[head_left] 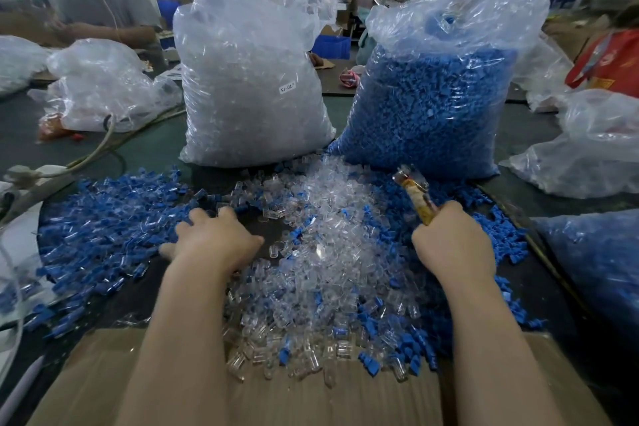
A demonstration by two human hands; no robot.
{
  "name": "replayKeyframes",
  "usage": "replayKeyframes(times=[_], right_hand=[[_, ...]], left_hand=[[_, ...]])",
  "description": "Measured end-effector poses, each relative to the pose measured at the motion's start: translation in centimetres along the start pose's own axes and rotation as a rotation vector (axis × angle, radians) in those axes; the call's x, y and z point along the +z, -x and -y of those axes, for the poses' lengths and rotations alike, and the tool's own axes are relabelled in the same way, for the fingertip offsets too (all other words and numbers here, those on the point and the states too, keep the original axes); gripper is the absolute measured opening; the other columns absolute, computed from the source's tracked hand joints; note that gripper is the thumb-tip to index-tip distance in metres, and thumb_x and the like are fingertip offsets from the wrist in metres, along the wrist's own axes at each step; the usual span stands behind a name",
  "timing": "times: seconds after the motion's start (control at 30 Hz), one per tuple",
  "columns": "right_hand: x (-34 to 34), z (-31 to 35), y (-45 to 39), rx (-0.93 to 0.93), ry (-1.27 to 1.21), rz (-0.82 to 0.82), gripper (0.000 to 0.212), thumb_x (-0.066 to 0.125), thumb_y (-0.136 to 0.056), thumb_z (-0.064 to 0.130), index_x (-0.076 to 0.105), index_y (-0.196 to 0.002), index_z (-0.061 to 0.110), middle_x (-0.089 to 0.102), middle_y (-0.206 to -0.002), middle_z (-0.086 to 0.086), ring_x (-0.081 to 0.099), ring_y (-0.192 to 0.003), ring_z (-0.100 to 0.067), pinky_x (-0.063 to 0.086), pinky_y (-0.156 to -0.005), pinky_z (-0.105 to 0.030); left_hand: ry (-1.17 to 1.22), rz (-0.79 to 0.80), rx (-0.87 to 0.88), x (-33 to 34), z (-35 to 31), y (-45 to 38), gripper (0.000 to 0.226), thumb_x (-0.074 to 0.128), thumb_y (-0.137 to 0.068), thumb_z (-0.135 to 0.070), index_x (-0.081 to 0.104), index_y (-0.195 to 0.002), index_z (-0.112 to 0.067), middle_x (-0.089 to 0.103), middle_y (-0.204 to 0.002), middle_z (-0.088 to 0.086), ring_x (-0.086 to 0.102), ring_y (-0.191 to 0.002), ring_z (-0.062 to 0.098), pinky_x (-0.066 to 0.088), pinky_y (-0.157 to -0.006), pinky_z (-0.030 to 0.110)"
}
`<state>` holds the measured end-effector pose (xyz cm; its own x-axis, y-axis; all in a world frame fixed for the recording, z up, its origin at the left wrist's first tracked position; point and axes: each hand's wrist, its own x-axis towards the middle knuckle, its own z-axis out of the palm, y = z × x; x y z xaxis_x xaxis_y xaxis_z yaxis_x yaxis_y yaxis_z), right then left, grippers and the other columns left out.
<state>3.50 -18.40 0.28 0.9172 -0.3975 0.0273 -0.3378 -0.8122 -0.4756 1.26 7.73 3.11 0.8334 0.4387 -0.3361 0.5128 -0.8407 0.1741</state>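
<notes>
text: SJ-017 | on: white sticker (287, 88) | bag of clear parts (256, 45)
</notes>
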Motion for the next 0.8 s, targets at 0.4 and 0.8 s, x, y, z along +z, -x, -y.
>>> replayKeyframes(times=[0.4,0.8], right_hand=[[1.2,-0.1,0.0,0.04,0.159,0.135,0.023,0.062,-0.087,0.021,0.049,-0.071,0.012,0.051,-0.066,-0.006,0.047,-0.056,-0.023,0.029,-0.045,-0.028],[1.0,0.1,0.0,0.026,0.145,0.125,0.025,0.062,-0.088,0.024,0.043,-0.075,0.016,0.053,-0.074,-0.006,0.05,-0.061,-0.022,0.03,-0.047,-0.028]], left_hand=[[0.208,0.199,0.257,1.5,-2.0,-0.1,0.037,0.061,-0.093,-0.028,0.046,-0.126,-0.019,0.049,-0.126,0.01,0.057,-0.095,0.021,0.048,-0.073,0.03],[0.62,0.085,0.531,3.8,-5.4,0.7,0.041,0.066,-0.085,-0.006,0.058,-0.12,-0.026,0.052,-0.104,-0.007,0.061,-0.065,0.011,0.052,-0.048,0.021]])
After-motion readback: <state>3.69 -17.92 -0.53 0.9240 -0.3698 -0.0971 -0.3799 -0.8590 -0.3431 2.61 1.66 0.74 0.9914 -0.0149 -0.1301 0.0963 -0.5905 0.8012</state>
